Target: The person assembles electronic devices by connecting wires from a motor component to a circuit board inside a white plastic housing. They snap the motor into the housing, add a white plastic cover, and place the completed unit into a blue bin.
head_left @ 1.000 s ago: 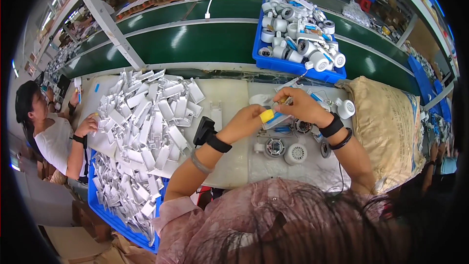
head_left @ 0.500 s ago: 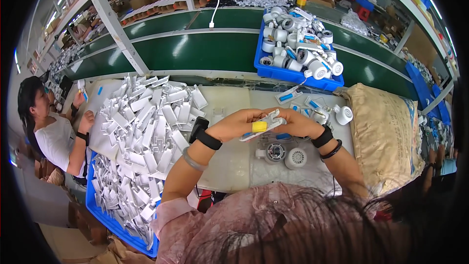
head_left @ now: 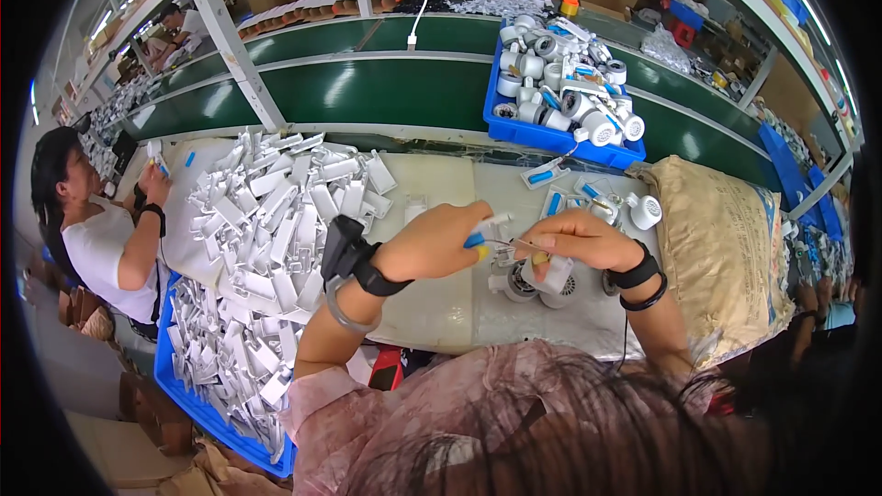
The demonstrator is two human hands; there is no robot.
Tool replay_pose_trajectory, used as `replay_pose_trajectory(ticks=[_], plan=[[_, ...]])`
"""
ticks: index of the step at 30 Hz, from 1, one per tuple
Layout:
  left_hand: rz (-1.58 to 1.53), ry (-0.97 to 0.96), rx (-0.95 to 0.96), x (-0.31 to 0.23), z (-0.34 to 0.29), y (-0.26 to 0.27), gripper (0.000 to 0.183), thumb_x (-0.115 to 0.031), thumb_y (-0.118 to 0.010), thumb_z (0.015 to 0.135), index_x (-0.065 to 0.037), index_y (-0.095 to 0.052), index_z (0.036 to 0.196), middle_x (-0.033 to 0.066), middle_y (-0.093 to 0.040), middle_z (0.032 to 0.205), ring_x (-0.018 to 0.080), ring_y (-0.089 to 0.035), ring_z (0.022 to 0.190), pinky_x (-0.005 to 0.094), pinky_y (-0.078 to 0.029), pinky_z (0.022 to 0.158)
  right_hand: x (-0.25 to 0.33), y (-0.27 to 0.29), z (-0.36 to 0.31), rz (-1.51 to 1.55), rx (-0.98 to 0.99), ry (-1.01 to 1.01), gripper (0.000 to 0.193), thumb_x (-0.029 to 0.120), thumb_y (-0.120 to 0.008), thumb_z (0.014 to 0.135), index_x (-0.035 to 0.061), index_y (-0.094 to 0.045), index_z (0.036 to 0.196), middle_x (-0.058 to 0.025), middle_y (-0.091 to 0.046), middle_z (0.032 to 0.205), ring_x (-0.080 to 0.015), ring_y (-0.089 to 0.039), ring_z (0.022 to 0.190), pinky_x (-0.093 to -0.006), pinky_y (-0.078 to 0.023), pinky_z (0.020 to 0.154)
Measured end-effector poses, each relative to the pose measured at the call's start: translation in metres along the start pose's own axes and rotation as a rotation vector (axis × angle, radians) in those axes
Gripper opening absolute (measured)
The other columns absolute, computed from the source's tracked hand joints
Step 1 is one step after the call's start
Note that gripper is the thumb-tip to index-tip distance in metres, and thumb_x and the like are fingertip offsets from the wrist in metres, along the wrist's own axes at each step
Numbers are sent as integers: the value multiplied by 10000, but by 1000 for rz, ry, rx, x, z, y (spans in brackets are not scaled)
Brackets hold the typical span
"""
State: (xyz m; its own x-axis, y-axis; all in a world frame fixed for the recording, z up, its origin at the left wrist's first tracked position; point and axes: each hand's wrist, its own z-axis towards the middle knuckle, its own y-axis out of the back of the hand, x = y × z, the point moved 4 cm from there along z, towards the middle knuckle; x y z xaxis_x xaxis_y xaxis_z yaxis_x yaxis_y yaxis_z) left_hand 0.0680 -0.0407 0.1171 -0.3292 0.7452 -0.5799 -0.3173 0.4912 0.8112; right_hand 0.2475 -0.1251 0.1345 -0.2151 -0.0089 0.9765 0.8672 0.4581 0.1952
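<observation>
My left hand [head_left: 439,241] is closed on a white plastic housing [head_left: 499,220], with a blue cylindrical part [head_left: 473,241] at its fingertips. To its right, my right hand [head_left: 581,241] pinches thin wires [head_left: 507,242] that stretch between the two hands. Yellow wraps show at the fingertips of both. Just below the right fingers a white plastic piece [head_left: 555,274] hides part of the round grilled fan heads [head_left: 519,287] on the table; whether the fingers touch it I cannot tell. Beyond the hands lies a white part with a blue cylinder [head_left: 542,176].
White plastic housings [head_left: 266,211] are heaped at left, above a filled blue crate [head_left: 225,436]. A blue bin [head_left: 560,152] of fan units stands ahead by the green conveyor [head_left: 386,96]. At right leans a brown sack [head_left: 721,257]. A co-worker [head_left: 101,239] sits at far left.
My hands have come apart from around one white housing. The left moved slightly left, the right lowered slightly, and wires now show between them. A white piece now shows below the right hand.
</observation>
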Motion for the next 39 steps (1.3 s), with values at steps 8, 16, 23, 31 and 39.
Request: replay_pose_trajectory(ticks=[8, 16, 23, 31, 39], plan=[[-537, 68, -320, -5, -5, -37, 335, -28, -584, 840, -43, -489, 1161, 63, -568, 828, 118, -541, 649, 302, -485, 579, -14, -2, -15, -16, -46, -32, 142, 48, -662, 876, -27, -653, 997, -36, -662, 774, -95, -653, 641, -222, -489, 574], [-1236, 153, -255, 1, 25, -63, 278, -146, -409, 979, -37, -429, 1234, 64, -546, 888, 119, -547, 629, 248, -450, 514, -24, 18, -16, -765, -674, 319, 132, 41, -716, 781, 26, -622, 872, -71, -607, 716, -207, -590, 617, -297, -462, 543], [-1270, 270, -163, -6, 46, -70, 301, -79, -435, 957, -24, -420, 1253, 53, -562, 952, 114, -551, 714, 255, -467, 595, -26, 26, -20, -595, -798, 331, 153, -2, -705, 792, 44, -637, 920, -93, -613, 842, -232, -581, 720, -324, -459, 604], [-1241, 278, -133, -56, 51, -53, 411, 24, -417, 877, -32, -412, 1284, 28, -537, 1052, 85, -493, 928, 241, -413, 788, 2, 20, -49, -685, -812, 381, 255, -67, -729, 721, 46, -640, 931, -97, -608, 881, -276, -578, 774, -346, -474, 661], [-1222, 273, -75, -99, 42, -33, 438, 29, -376, 867, -7, -399, 1302, 62, -526, 1031, 112, -504, 811, 256, -432, 716, 34, 18, -72, -629, -878, 415, 290, -11, -762, 668, 89, -677, 927, -62, -578, 853, -264, -548, 772, -351, -447, 678]])
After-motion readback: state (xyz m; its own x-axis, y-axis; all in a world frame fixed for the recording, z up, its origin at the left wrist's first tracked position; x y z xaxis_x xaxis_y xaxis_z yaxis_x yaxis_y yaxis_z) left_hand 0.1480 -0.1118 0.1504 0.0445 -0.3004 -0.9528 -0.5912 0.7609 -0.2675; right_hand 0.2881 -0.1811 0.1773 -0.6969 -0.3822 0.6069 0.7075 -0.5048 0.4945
